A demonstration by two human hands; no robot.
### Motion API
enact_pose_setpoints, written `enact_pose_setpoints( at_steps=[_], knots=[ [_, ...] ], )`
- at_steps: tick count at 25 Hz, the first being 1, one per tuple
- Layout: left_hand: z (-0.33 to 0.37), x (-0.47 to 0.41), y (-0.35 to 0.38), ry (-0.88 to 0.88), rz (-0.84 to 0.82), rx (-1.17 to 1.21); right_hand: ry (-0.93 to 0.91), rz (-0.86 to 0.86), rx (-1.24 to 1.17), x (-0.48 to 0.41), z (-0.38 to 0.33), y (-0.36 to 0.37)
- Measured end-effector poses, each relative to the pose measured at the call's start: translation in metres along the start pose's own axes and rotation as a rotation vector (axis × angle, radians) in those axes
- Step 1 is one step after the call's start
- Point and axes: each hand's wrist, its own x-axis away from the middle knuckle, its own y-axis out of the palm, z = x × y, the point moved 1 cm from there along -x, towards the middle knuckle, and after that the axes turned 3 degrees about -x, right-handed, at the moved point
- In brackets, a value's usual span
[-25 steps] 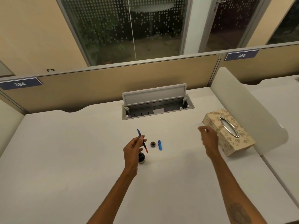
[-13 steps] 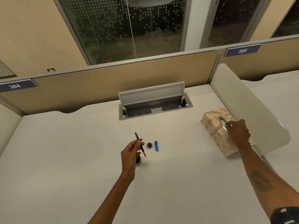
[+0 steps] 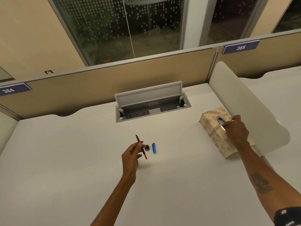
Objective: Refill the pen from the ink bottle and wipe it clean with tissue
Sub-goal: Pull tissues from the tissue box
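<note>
My left hand (image 3: 131,154) is shut on the pen (image 3: 144,155), a thin blue and red barrel held tilted with its dark tip pointing up and away. The ink bottle (image 3: 137,164) stands right under that hand, almost wholly hidden by it. Its small dark round cap (image 3: 147,147) and the blue pen cap (image 3: 154,148) lie on the desk just right of the pen. At the right, my right hand (image 3: 237,130) rests on top of the patterned tissue box (image 3: 210,126), fingertips at its oval opening. No tissue shows.
The white desk (image 3: 81,160) ends at a tan partition behind. An open cable tray (image 3: 153,110) with a raised lid sits at the back centre. A white curved divider (image 3: 244,101) stands close behind the tissue box.
My right hand has travelled right from the middle of the desk onto the tissue box's opening. The left hand keeps the pen over the ink bottle, nearly still.
</note>
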Motion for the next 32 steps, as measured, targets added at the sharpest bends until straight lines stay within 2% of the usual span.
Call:
enact_pose_setpoints(
  at_steps=[3,7,10,15,17,23,32],
  knots=[
    [-0.001,0.001,0.001,-0.010,0.011,0.003,-0.036,0.023,0.035,0.000,0.004,0.005],
    [-0.003,0.003,0.001,-0.025,0.017,0.014,0.034,0.017,0.039,-0.013,0.018,0.015],
    [-0.003,0.004,0.000,-0.020,0.020,0.013,-0.014,0.030,0.033,-0.019,0.016,0.007],
    [-0.005,0.003,-0.002,-0.028,0.014,0.017,-0.134,-0.168,0.148,-0.019,0.010,-0.005],
    [-0.005,0.003,-0.001,-0.029,0.014,0.014,-0.145,-0.199,0.177,-0.017,0.014,-0.002],
    [-0.005,0.001,0.005,-0.025,-0.006,-0.001,-0.093,-0.081,0.199,-0.016,0.020,0.008],
    [-0.010,0.000,0.012,-0.020,-0.026,-0.027,-0.149,0.017,0.213,-0.008,0.020,0.012]
  ],
)
